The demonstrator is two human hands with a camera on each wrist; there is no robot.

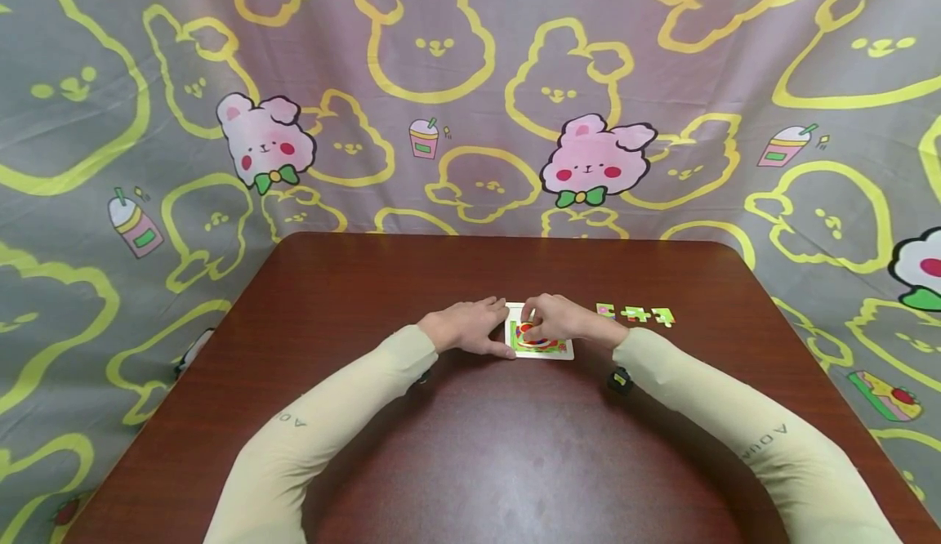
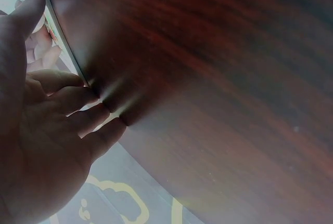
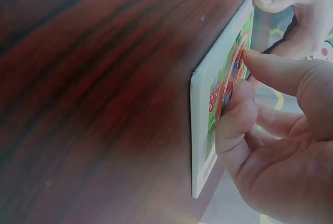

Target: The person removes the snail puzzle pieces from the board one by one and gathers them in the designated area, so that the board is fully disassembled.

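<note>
A white-framed puzzle board [image 1: 540,355] with a colourful picture lies flat on the table. My left hand [image 1: 470,327] rests at its left edge, fingers extended and thumb at the near corner; the left wrist view shows the fingers [image 2: 78,99] along that edge. Over the picture, my right hand [image 1: 562,318] has its thumb and bent fingers down on the surface, pinching a puzzle piece mostly hidden by the fingertips. The right wrist view shows the board [image 3: 199,130] from the side, with the right hand [image 3: 291,125] against the picture.
Several loose green puzzle pieces [image 1: 635,314] lie on the brown table [image 1: 500,454] to the right of the board, beyond my right wrist. A small black object [image 1: 620,380] shows under the right wrist. A patterned curtain [image 1: 470,119] surrounds the table's far and side edges.
</note>
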